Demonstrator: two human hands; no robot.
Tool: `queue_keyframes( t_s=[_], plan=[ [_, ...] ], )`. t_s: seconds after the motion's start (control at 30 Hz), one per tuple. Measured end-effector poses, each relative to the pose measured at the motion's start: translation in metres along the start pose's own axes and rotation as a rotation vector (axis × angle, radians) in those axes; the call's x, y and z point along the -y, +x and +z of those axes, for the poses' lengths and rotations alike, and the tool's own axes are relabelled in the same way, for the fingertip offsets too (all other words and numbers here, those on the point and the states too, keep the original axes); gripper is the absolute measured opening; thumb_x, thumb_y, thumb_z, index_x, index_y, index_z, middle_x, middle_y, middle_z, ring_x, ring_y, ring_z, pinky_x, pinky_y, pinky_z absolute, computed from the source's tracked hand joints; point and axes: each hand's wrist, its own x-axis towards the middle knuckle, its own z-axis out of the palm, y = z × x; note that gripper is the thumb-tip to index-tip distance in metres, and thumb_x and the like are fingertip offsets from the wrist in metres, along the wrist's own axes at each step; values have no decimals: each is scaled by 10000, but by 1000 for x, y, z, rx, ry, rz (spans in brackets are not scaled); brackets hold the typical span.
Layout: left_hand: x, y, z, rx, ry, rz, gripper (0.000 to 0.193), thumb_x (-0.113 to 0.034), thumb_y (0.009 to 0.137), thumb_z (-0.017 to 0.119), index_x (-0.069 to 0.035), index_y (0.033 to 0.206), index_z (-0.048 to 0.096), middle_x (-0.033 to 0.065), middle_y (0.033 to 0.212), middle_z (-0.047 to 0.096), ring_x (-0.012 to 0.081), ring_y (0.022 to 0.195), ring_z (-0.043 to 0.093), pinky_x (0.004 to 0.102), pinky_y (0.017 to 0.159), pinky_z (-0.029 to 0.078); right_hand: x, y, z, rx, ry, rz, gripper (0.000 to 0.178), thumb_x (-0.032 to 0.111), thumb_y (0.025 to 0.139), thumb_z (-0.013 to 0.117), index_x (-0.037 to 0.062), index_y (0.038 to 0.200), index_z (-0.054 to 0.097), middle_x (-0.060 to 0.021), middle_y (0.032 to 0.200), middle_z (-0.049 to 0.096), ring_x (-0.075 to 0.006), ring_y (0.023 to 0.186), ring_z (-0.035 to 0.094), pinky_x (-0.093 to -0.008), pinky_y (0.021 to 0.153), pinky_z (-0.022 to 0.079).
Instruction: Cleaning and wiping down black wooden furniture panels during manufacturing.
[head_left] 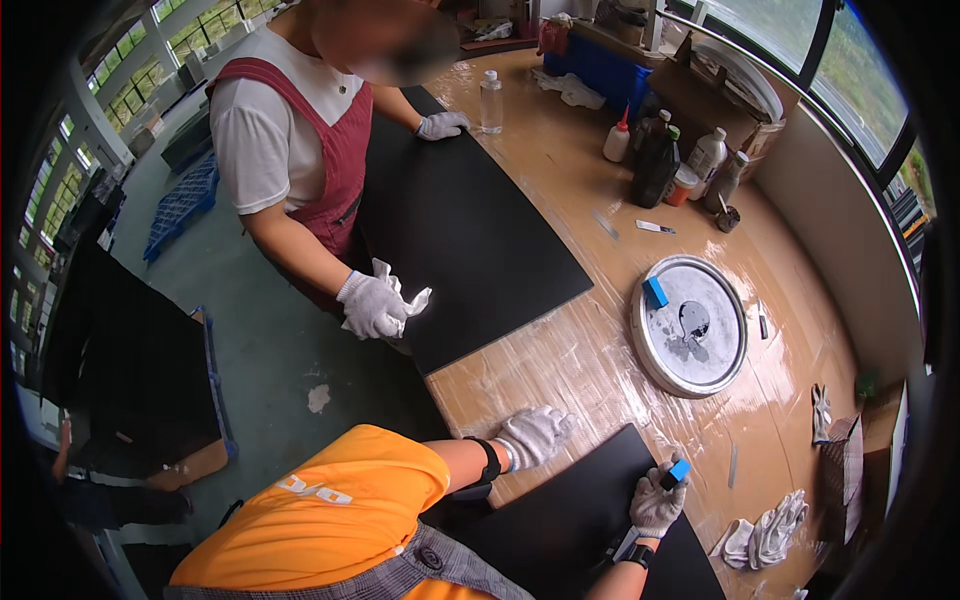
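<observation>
My right hand (pixel 655 508), in a pale work glove, pinches a small blue-and-black block (pixel 676 474) over the edge of a black panel (pixel 560 510) in front of me. Gloved too, my left hand (pixel 538 437) lies on the plastic-covered table (pixel 520 370) beyond that panel, fingers stretched out and holding nothing. Ahead and to the right sits a round grey-white lid (pixel 733 350) with a dark wet puddle in it. A second blue block (pixel 655 293) rests inside near its left rim.
Across the table, a co-worker in a red apron (pixel 345 205) holds a white cloth (pixel 402 290) over another black panel (pixel 460 220). Several bottles (pixel 655 160) and a clear bottle (pixel 491 102) stand farther back. Spare gloves (pixel 775 530) lie at right, near a cardboard box (pixel 880 450).
</observation>
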Motion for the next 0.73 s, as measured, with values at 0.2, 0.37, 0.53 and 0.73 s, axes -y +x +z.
queue_keyframes(
  t_s=[0.2, 0.37, 0.53, 0.73],
  plan=[
    [-1, 3, -2, 21, -2, -10, 229, -228, 898, 450, -95, 1024, 587, 113, 925, 634, 274, 854, 627, 408, 744, 507, 0, 1, -2, 12, -14, -16, 543, 317, 917, 596, 34, 1348, 427, -123, 1063, 632, -183, 809, 566, -320, 674, 515],
    [3, 1, 7, -27, -10, -5, 212, -220, 897, 451, -91, 998, 586, 118, 903, 635, 274, 835, 631, 406, 727, 511, -1, 2, 0, 26, 6, 9, 541, 317, 919, 593, 34, 1350, 425, -115, 1058, 627, -181, 808, 563, -328, 681, 517],
    [2, 2, 7, -62, -4, -19, 213, -222, 894, 460, -95, 1005, 589, 114, 900, 638, 278, 827, 632, 418, 724, 511, -1, 3, 0, 21, 17, 4, 550, 311, 917, 597, 37, 1359, 417, -113, 1051, 626, -193, 806, 565, -345, 699, 526],
    [-2, 4, -5, 50, -14, -57, 257, -240, 903, 463, -123, 1092, 592, 124, 919, 643, 283, 866, 641, 411, 731, 516, 1, 3, -4, 100, 73, 38, 565, 311, 918, 597, 50, 1377, 396, -117, 1078, 624, -203, 888, 579, -363, 733, 519]
  ],
)
